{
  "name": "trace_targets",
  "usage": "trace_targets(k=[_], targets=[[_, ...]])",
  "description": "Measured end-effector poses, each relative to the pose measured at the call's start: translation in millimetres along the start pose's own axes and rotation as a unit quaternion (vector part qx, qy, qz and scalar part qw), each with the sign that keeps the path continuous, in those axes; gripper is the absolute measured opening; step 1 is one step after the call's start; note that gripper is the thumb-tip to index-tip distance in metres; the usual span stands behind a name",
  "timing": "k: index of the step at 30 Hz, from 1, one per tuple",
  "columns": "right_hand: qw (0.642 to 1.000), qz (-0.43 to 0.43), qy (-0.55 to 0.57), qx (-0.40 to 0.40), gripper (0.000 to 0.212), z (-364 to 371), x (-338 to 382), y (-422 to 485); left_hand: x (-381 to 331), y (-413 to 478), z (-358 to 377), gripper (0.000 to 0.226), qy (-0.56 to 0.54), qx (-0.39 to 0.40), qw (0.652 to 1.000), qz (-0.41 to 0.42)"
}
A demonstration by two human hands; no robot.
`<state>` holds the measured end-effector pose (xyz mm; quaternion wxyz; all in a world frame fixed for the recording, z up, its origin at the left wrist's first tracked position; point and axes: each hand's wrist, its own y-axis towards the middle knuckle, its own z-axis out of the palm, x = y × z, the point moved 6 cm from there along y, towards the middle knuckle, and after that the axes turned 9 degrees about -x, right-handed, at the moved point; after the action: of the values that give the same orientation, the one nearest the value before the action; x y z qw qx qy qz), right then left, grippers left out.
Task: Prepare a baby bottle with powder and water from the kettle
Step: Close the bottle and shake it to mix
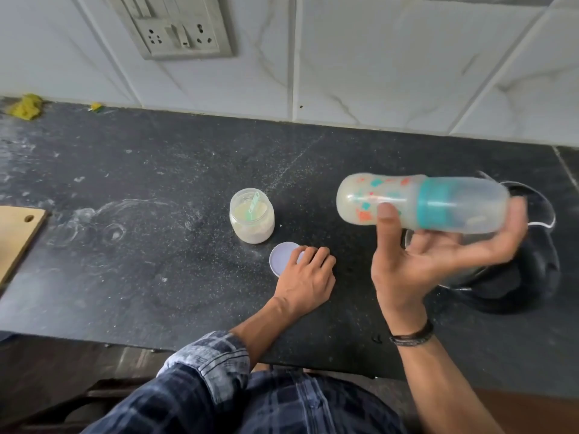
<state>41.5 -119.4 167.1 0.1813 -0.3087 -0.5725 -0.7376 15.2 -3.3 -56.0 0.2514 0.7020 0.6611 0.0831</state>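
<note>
A dark speckled tabletop [156,183] runs under white wall tiles. The powder jar [252,216] stands open, and its lid [282,255] lies just in front of it. The left hand [308,274] rests on the lid with fingers loosely bent, likely ready to close up. Right of the jar, the right hand [438,255] wraps the capped baby bottle [423,203] sideways in the air, probably to shake the milky mix. The kettle [539,277] sits further right.

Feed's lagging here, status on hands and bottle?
Right hand holds capped bottle sideways. Left hand on jar lid. Powder jar open, kettle beneath bottle.
</note>
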Motion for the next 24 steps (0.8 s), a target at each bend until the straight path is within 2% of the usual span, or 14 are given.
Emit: trace_targets(k=[1, 4, 6, 8, 10, 12, 13, 17, 21, 23, 24], targets=[[1.0, -0.005, -0.01, 0.011, 0.094, 2, -3, 1, 0, 0, 1, 0.029, 0.002, 0.002, 1.0, 0.0], [0.992, 0.083, -0.024, 0.097, 0.09, 12, -26, -9, 1, -1, 1, 0.03, 0.006, 0.002, 1.0, 0.003], [0.995, 0.084, 0.005, 0.06, 0.089, 8, -14, -4, 0, -1, 1, 0.03, 0.003, -0.003, 1.0, 0.004], [0.999, 0.039, 0.015, 0.014, 0.093, 5, -4, 3, 0, 0, -1, 0.03, 0.002, -0.001, 1.0, 0.0], [0.998, 0.054, 0.003, 0.025, 0.092, 8, -8, 6, 0, -1, 0, 0.03, 0.0, 0.002, 1.0, -0.001], [0.992, 0.089, -0.022, 0.084, 0.088, 13, -25, -4, 1, -2, 1, 0.03, 0.003, 0.003, 1.0, 0.002], [0.991, 0.093, -0.031, 0.087, 0.088, 13, -24, -6, 0, -1, 2, 0.029, 0.002, 0.001, 1.0, 0.006], [0.999, 0.032, -0.001, 0.014, 0.094, 7, -4, 4, -1, 1, 0, 0.026, 0.007, -0.008, 1.0, 0.002], [0.991, 0.095, -0.029, 0.088, 0.091, 13, -29, -6, 1, -1, 1, 0.031, 0.006, 0.004, 1.0, 0.006], [0.996, 0.079, 0.004, 0.051, 0.091, 9, -13, 1, 0, -1, 0, 0.03, 0.0, -0.002, 1.0, 0.006], [0.999, 0.041, 0.012, 0.023, 0.094, 6, -5, 5, 0, 0, 0, 0.029, 0.001, -0.002, 1.0, 0.002]])
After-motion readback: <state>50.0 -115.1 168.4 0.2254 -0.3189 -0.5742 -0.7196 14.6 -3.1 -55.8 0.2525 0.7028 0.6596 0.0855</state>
